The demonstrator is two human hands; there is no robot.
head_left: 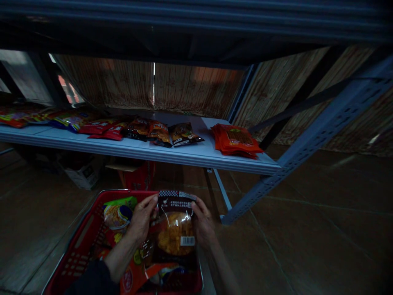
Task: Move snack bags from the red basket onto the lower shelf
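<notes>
Snack bag: we hold a dark bag of chips (175, 229) between both hands, label and barcode facing up at us, directly over the red shopping basket (80, 246) — held flat, we judge, so the front reads clearly.
Left hand: our left hand (140, 221) grips the bag's left edge, fingers curled over its top corner, thumb side against the front.
Right hand: our right hand (203, 223) clamps the right edge, fingers closed round it — neither hand is spread.
Basket: just beneath our hands, already holding a green-and-yellow snack packet (118, 213) left of the left hand, plus other packets under the bag.
Shelf: beyond our hands, a grey shelf (196, 157) with snack packets in a row and an orange packet stack (236, 141) lying flat toward the right.
</notes>
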